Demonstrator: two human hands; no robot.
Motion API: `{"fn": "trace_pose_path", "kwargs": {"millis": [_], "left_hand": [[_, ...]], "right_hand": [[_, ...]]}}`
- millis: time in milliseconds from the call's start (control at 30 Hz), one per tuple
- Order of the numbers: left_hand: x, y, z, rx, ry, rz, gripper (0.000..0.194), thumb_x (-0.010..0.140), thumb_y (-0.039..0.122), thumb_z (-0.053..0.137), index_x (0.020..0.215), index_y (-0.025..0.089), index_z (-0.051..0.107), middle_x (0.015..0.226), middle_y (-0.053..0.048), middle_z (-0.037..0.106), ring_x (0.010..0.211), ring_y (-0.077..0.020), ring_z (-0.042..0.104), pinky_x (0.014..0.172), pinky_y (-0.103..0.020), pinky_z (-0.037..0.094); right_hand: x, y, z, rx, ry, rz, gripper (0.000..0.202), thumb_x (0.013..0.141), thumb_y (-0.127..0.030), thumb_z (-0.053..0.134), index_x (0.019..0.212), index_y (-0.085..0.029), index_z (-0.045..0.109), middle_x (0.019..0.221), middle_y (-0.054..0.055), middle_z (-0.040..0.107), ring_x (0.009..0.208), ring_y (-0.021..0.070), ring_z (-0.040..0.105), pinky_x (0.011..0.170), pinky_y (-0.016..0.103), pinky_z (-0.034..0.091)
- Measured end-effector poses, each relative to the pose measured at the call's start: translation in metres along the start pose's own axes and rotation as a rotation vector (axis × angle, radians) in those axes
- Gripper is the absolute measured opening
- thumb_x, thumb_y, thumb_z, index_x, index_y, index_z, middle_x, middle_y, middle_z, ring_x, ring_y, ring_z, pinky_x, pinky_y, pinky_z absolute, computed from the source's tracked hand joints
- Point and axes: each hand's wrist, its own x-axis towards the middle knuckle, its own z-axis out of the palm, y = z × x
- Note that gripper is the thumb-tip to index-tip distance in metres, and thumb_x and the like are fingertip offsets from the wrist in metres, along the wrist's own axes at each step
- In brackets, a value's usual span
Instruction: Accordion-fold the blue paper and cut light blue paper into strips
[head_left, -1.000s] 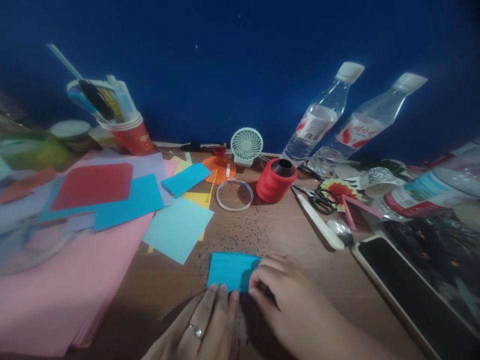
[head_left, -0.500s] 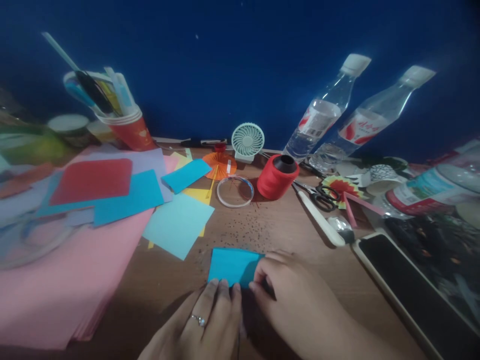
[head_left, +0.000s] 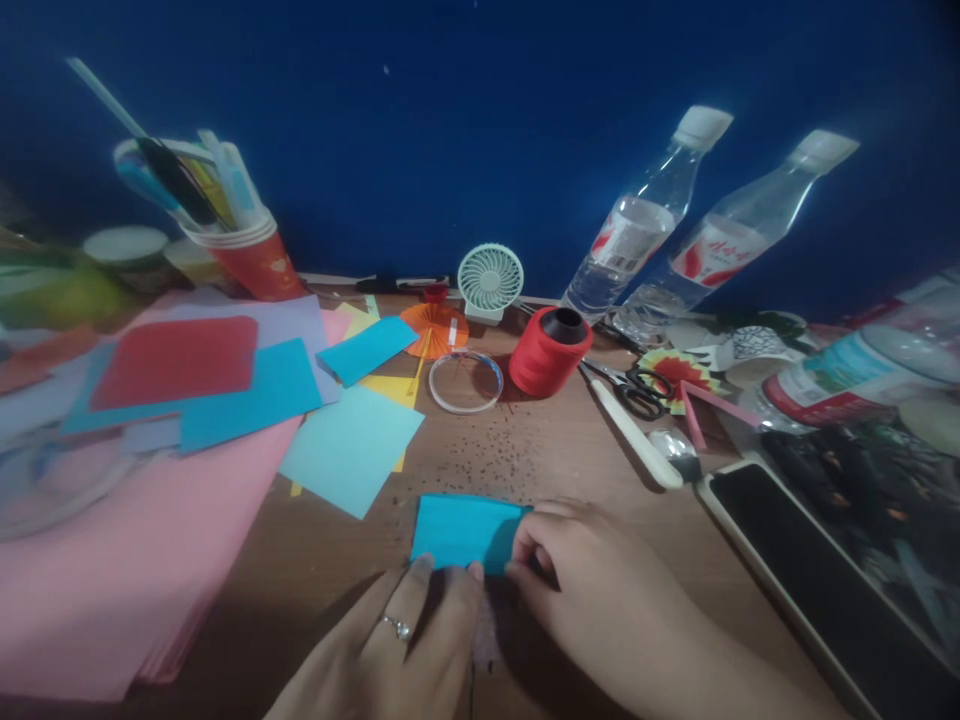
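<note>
Blue paper (head_left: pixel 461 528), a flat rectangle with a thin line along its far edge, lies near the middle of the table's (head_left: pixel 337 550) near side. The left hand (head_left: pixel 397 640) rests its fingers, slightly spread, on the paper's near edge. At the paper's right end, the right hand (head_left: pixel 589 580) curls its fingers, thumb and forefinger close; we cannot tell whether they pinch it. Far right, we see two clear bottles (head_left: pixel 628 245) with red-and-white labels, their writing too blurred for us to read.
</note>
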Motion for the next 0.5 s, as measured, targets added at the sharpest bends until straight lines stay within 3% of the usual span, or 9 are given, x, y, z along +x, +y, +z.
{"fn": "trace_pose_path", "kwargs": {"millis": [133,300,500], "left_hand": [[0.009,-0.001,-0.004,-0.087,0.062,-0.096,0.034,0.085,0.012,0.038,0.109,0.016,0.061,0.111,-0.002,0.063,0.099,-0.0206,0.054,0.079,-0.031,0.048],[0.007,0.001,0.001,-0.132,-0.071,-0.061,0.043,0.083,0.01,0.041,0.124,0.016,0.052,0.114,-0.002,0.062,0.103,-0.0219,0.053,0.076,-0.03,0.05],[0.009,0.002,0.002,-0.176,-0.074,-0.105,0.044,0.086,0.02,0.043,0.129,0.016,0.046,0.107,-0.005,0.064,0.101,-0.0253,0.053,0.08,-0.037,0.05]], "right_hand": [[-0.003,0.004,0.0,0.056,-0.009,-0.008,0.013,0.068,-0.01,0.059,0.06,-0.019,0.055,0.06,-0.003,0.055,0.057,0.0111,0.046,0.051,0.024,0.027],[-0.004,0.012,-0.002,0.034,-0.016,0.046,0.013,0.068,-0.011,0.058,0.06,-0.021,0.055,0.061,-0.003,0.057,0.056,0.0123,0.047,0.05,0.025,0.026],[-0.001,0.023,-0.017,0.076,-0.121,0.075,0.016,0.067,-0.008,0.055,0.057,-0.021,0.057,0.056,-0.004,0.058,0.051,0.0113,0.048,0.045,0.023,0.026]]}}
